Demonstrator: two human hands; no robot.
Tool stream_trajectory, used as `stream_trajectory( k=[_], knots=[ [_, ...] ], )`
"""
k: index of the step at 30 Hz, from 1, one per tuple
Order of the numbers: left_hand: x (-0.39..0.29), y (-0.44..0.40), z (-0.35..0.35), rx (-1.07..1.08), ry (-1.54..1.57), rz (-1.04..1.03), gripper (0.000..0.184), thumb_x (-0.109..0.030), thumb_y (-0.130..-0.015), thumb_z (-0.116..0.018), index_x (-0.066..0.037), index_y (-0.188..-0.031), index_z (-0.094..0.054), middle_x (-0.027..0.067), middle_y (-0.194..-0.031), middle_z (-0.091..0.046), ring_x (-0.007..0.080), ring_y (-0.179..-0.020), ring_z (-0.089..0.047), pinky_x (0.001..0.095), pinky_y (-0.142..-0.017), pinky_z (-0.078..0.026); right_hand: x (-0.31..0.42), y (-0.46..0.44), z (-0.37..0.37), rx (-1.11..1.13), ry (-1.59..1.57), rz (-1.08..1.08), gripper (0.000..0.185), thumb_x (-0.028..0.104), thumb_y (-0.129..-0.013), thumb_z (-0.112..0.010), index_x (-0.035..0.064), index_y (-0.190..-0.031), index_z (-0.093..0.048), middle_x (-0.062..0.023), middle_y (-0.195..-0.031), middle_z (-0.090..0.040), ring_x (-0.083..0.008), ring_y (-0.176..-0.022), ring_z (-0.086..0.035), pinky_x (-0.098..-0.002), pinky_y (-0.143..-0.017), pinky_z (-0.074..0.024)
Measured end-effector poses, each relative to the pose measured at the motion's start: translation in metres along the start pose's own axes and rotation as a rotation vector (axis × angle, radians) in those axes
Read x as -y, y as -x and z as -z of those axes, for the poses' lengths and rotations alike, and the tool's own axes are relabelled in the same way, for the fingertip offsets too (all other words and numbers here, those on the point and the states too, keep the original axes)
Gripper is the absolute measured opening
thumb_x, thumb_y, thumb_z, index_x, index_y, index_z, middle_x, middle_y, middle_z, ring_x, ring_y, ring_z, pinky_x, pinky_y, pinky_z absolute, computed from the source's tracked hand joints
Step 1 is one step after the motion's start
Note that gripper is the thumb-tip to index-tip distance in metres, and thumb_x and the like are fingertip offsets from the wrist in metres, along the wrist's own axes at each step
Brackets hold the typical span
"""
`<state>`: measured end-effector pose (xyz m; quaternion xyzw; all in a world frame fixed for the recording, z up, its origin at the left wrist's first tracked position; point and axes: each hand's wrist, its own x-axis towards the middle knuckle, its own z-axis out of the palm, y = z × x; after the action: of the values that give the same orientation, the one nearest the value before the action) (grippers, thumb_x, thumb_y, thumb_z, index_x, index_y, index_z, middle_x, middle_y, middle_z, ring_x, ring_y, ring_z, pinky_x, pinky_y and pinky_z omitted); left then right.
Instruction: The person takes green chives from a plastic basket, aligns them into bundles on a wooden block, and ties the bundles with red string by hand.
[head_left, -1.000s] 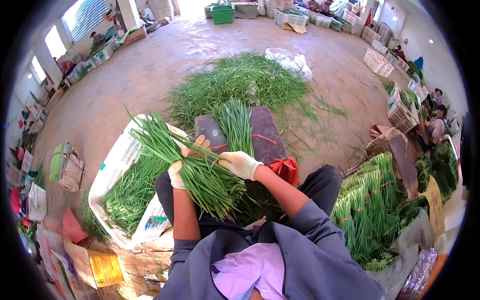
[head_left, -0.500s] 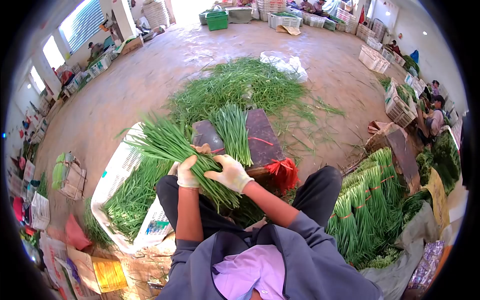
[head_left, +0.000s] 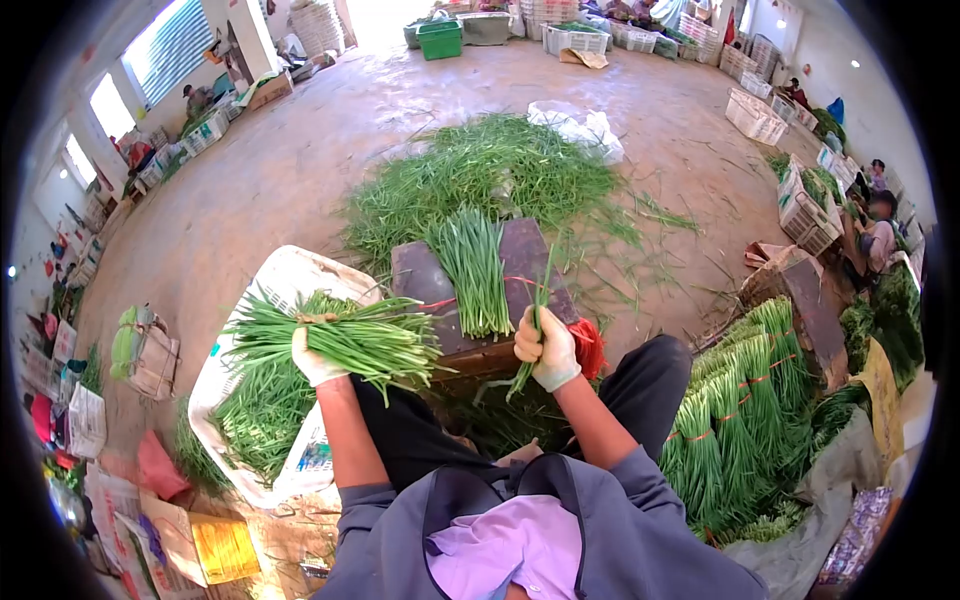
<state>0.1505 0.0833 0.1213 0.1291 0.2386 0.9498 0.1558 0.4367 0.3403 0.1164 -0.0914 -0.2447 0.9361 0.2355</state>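
My left hand [head_left: 318,362], gloved, grips a thick bunch of green chives [head_left: 375,340] over the rim of the white crate [head_left: 208,405]. In my right hand [head_left: 548,352], also gloved, a few chive stalks [head_left: 543,292] stand nearly upright in closed fingers, near the right side of the dark low bench [head_left: 418,272]. Between my hands a chive bundle [head_left: 472,275] lies on that bench, with a red tie [head_left: 438,303] stretched out at its sides. More red ties [head_left: 590,348] hang at the bench's right corner.
Loose chive leaves [head_left: 480,170] are heaped on the floor beyond the bench, beside a white plastic bag [head_left: 585,130]. Banded chive bundles [head_left: 730,425] are stacked to my right. Loose chives [head_left: 265,420] fill the left crate. Other people sit among crates along the walls.
My hands have moved apart. The left has carried the thick bunch left and lower; the right has left the bunch and moved right, now holding a few stalks.
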Motion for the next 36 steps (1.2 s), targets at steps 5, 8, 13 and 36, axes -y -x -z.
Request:
stream_trajectory(
  k=[5,8,13,36],
  knots=[
    [0.005,-0.005,-0.017,0.127,0.087,-0.023,0.023,-0.017,-0.082,-0.064,-0.010,-0.103,-0.060,0.0005,-0.091,-0.064,0.0180,-0.084,-0.061,0.0398,-0.091,-0.048,-0.015,-0.007,-0.045,0.060,0.813,0.180,0.035,0.019,-0.092,-0.066,0.0045,-0.123,-0.056,-0.0030,-0.092,-0.062,-0.0128,-0.073,-0.058,-0.0265,-0.063,-0.0457],
    [0.013,0.003,-0.044,0.136,0.123,0.021,0.029,-0.015,-0.083,-0.063,-0.012,-0.111,-0.057,-0.0007,-0.095,-0.063,0.0179,-0.087,-0.061,0.0398,-0.091,-0.047,-0.027,-0.024,-0.072,0.278,1.486,0.546,0.049,0.018,-0.086,-0.069,0.0063,-0.132,-0.054,-0.0141,-0.119,-0.063,-0.0273,-0.105,-0.064,-0.0332,-0.095,-0.0488],
    [0.012,0.006,-0.059,0.205,0.187,0.173,0.033,-0.011,-0.078,-0.067,-0.013,-0.110,-0.060,-0.0013,-0.094,-0.065,0.0172,-0.088,-0.061,0.0376,-0.088,-0.048,-0.036,-0.033,-0.071,0.499,1.948,0.311,0.040,0.019,-0.088,-0.064,0.0091,-0.125,-0.056,-0.0178,-0.110,-0.060,-0.0368,-0.095,-0.065,-0.0453,-0.078,-0.0538],
    [0.036,-0.004,-0.045,0.214,0.158,-0.030,0.013,-0.024,-0.091,-0.061,-0.012,-0.090,-0.059,0.0018,-0.084,-0.061,0.0247,-0.090,-0.060,0.0414,-0.087,-0.049,-0.047,-0.021,-0.069,-0.022,0.845,-0.188,0.067,0.040,-0.085,-0.073,-0.0001,-0.132,-0.045,-0.0042,-0.075,-0.061,-0.0108,-0.056,-0.055,-0.0267,-0.047,-0.0426]
  ],
)
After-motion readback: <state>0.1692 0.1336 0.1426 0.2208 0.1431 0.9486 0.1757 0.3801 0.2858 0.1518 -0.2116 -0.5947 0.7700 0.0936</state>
